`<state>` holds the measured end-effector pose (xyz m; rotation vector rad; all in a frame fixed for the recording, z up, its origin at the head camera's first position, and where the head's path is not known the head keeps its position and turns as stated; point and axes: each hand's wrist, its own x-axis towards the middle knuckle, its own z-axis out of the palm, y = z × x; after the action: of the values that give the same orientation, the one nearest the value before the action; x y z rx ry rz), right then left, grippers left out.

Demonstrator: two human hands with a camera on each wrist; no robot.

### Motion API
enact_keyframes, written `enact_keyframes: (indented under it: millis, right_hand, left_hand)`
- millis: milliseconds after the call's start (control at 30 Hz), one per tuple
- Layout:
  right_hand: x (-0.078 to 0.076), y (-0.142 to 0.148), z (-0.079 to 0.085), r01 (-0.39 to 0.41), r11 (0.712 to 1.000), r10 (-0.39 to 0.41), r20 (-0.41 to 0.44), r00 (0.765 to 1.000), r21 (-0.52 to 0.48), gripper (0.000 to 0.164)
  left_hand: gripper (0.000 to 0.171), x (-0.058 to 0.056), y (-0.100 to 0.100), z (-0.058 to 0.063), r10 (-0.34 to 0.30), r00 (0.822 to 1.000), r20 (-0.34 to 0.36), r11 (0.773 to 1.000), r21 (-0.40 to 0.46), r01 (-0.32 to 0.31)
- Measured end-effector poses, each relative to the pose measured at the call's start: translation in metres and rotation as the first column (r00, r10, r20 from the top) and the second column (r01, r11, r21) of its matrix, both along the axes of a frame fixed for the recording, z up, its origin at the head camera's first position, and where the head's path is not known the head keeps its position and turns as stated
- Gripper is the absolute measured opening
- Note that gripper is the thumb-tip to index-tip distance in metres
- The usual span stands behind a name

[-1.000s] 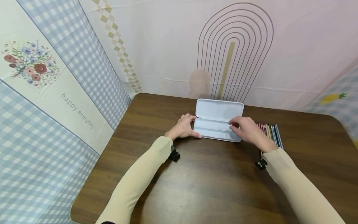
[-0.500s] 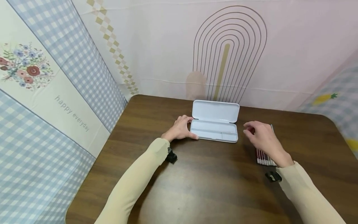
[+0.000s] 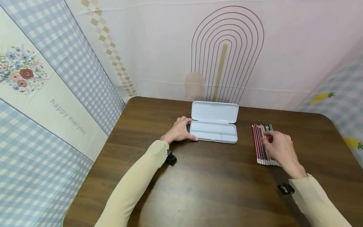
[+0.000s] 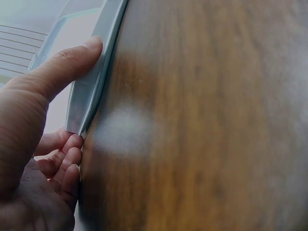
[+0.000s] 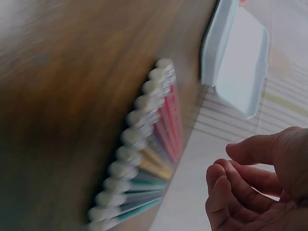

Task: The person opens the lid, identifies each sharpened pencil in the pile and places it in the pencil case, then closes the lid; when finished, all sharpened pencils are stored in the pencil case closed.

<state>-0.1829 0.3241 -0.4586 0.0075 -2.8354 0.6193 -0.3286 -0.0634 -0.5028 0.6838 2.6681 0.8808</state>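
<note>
A white tin pencil case (image 3: 214, 135) stands with its lid (image 3: 214, 112) raised toward the wall. Its divided tray holds nothing. My left hand (image 3: 179, 130) grips the case's left end, the thumb on the front edge and the fingers round the side, as the left wrist view shows. To the right lies a row of coloured pencils (image 3: 258, 142), red through yellow to green and blue, with white erasers toward me. My right hand (image 3: 279, 148) hovers over the row's right side, fingers loosely bent and holding nothing; it covers part of the pencils.
The brown wooden table (image 3: 215, 189) carries the case and pencils. Behind it hangs a pale cloth (image 3: 158, 47) with printed arches, close to the raised lid. A blue checked cloth (image 3: 37, 157) borders the left side.
My right hand has moved from over the case's right end out to the right, above the pencils. My left hand keeps its grip on the case. The head view has shifted slightly.
</note>
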Motion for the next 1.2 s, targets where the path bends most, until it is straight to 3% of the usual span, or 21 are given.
enact_keyframes:
  millis: [333,1200]
  right_hand:
    - [0.009,0.026,-0.014,0.091,0.996,-0.092,0.16,0.983,0.011,0.024]
    - [0.014,0.038,-0.015,0.136,0.991,-0.136,0.297,0.945,0.02,0.025]
  left_hand:
    - [0.098,-0.002,0.0,-0.002,-0.007,1.0,-0.013,1.0,-0.008,0.007]
    - [0.098,-0.001,0.0,-0.001,-0.005,1.0,-0.015,1.0,-0.003,0.005]
